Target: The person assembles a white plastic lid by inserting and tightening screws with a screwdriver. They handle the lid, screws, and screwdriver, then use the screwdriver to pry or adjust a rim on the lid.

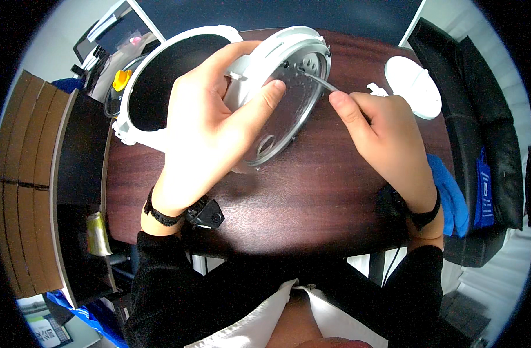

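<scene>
My left hand (210,110) grips the white rim of a round white housing with a clear bowl-like face (291,101), held tilted above the table. Its thumb presses on the front edge and the fingers go behind, out of sight. In my right hand (381,124) is a slim grey rod-like tool (320,80), pinched between thumb and fingers. The tool's tip reaches the small holes near the upper part of the clear face; whether it touches them I cannot tell. My right fingers hide the tool's other end. Both wrists wear black straps.
A large white ring frame (139,75) stands behind my left hand on the dark wood table (312,203). A white round lid (416,87) lies at the right. A blue cloth (449,194) hangs by the right edge. Cardboard boxes (27,185) and a shelf (77,174) flank the left.
</scene>
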Tool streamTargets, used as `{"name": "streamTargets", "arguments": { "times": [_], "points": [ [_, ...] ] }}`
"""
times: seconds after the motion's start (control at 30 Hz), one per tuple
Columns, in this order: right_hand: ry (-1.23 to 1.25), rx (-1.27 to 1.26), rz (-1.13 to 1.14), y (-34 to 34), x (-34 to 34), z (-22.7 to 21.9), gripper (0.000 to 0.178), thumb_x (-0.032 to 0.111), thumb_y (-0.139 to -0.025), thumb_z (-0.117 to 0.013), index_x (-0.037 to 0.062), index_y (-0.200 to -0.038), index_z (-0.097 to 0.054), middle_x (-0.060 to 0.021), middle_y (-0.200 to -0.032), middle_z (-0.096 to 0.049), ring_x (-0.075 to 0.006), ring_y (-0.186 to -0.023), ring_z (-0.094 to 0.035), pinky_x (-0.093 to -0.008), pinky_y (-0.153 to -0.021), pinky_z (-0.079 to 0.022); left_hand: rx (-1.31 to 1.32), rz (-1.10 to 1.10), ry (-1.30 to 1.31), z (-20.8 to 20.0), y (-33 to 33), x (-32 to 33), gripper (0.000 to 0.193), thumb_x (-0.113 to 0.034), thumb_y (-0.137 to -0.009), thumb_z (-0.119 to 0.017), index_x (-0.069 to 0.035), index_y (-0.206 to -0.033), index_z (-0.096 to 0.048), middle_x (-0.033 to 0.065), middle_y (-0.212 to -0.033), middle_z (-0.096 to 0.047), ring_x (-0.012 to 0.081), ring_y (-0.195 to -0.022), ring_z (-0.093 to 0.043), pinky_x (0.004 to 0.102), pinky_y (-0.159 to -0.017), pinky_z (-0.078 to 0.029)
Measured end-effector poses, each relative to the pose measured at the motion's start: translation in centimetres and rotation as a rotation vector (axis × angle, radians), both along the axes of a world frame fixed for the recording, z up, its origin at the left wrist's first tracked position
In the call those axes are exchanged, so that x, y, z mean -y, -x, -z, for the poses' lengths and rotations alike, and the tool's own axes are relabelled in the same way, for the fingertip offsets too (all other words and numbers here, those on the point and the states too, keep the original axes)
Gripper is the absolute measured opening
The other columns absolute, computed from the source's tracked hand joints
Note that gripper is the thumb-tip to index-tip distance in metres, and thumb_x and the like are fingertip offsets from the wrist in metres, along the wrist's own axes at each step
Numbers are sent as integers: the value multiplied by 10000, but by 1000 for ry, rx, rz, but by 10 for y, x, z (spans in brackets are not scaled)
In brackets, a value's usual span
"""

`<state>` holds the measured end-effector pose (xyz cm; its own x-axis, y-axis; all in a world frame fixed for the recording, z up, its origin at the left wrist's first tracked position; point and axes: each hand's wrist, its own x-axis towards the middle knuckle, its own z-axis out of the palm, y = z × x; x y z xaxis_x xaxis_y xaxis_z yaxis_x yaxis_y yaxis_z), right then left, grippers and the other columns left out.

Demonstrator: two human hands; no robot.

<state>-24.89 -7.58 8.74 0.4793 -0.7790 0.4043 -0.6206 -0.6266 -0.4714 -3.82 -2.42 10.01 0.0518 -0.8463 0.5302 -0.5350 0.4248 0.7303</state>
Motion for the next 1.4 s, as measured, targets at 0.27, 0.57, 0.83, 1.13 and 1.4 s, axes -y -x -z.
{"name": "streamTargets", "arguments": {
  "times": [0.27, 0.57, 0.83, 1.13, 1.4],
  "points": [
    [35, -35, 17, 0, -3, 1, 517, 420, -923, -577, 37, -577, -599, -181, -530, -522, -376, -487, -553, -441, -459, -399, 57, 9, -7, -1, 2, 0, 334, -134, -820, -689, 21, -1110, -633, 149, -783, -706, 121, -589, -663, 238, -520, -477],
    [120, -39, -1, 1, -3, 3, 500, 374, -932, -581, 21, -577, -578, -177, -516, -496, -338, -457, -517, -422, -453, -371, 88, 18, 30, 3, 2, 2, 340, -169, -799, -700, 1, -1088, -645, 145, -726, -686, 157, -545, -645, 266, -503, -462],
    [-85, -8, -89, 4, 4, -1, 566, 418, -951, -540, -9, -582, -577, -208, -520, -496, -347, -441, -505, -433, -471, -392, 167, -12, 5, 2, 0, -2, 349, -168, -778, -715, 6, -1071, -641, 136, -652, -654, 183, -484, -622, 277, -465, -441],
    [-1131, 467, -488, -12, -8, 15, 624, 537, -1017, -299, 121, -556, -360, 26, -446, -350, -57, -372, -330, -209, -363, -288, 236, -111, 246, 6, 11, -10, 470, -77, -818, -734, 52, -1235, -559, 91, -761, -708, 25, -631, -586, 180, -516, -424],
    [-1678, 697, -808, -14, -9, 23, 676, 604, -996, -130, 130, -556, -326, 10, -419, -298, -94, -326, -279, -255, -338, -268, 260, -105, 477, 18, 14, 6, 439, -85, -807, -702, -14, -1215, -555, 127, -699, -662, 217, -525, -653, 288, -476, -474]
  ]
}}
